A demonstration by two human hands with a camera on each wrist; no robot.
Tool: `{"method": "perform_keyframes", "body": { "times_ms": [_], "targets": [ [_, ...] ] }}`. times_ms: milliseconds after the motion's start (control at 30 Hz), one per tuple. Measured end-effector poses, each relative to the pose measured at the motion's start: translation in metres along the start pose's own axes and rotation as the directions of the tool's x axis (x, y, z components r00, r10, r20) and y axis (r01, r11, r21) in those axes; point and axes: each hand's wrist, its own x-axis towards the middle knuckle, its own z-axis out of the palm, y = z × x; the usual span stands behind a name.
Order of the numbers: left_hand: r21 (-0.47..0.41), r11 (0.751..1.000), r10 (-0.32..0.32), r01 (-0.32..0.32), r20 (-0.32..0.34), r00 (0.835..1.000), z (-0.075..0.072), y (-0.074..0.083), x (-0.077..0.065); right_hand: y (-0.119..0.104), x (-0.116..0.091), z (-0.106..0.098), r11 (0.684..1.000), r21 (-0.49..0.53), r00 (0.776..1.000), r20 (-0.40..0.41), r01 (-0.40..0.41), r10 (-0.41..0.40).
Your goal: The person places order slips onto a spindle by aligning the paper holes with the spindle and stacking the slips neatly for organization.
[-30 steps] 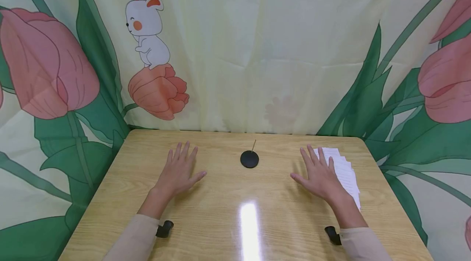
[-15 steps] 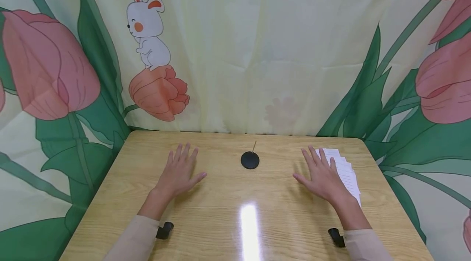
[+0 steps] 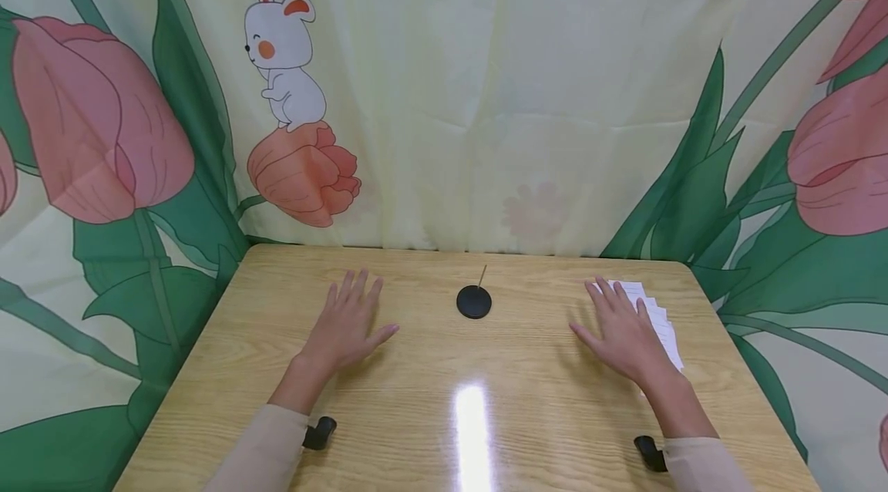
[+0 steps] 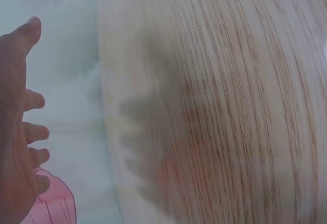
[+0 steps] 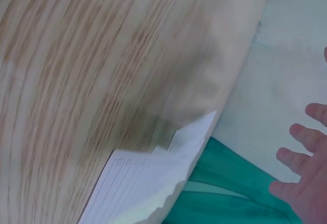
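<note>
A person's left hand (image 3: pixel 347 322) and right hand (image 3: pixel 624 334) hang palm-down above a pale, wood-grained desk (image 3: pixel 402 407), fingers straight and spread, neither gripping anything; their shadows fall apart from them on the surface. The staggered stack of white, lined paper sheets (image 3: pixel 661 322) lies flat near the desk's far right corner, mostly beyond the outer side of the right hand, which partly covers it from above and is clearly the nearer one. The stack's long axis slants from the far edge toward the right edge, much as the right forearm does. A flat, round, black disc (image 3: pixel 474 302) sits between the hands, close to the middle of the far edge and slightly nearer the left thumb, with a thin, tan stick (image 3: pixel 482 277) rising from it or lying behind it; which cannot be told. Strips of wood part the stack from the far and right edges, where a tulip-printed fabric curtain (image 3: pixel 430 129) hangs behind, so the wider room for moving seems to lie leftward and toward the near edge.
</note>
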Motion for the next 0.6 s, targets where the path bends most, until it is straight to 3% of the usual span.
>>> {"method": "perform_keyframes", "body": {
  "times_ms": [600],
  "targets": [
    [-0.016, 0.999, 0.051, -0.051, 0.037, 0.998, 0.005, 0.024, 0.019, 0.047, -0.023, -0.002, 0.998, -0.054, 0.988, -0.151, 0.024, -0.032]
  ]
}}
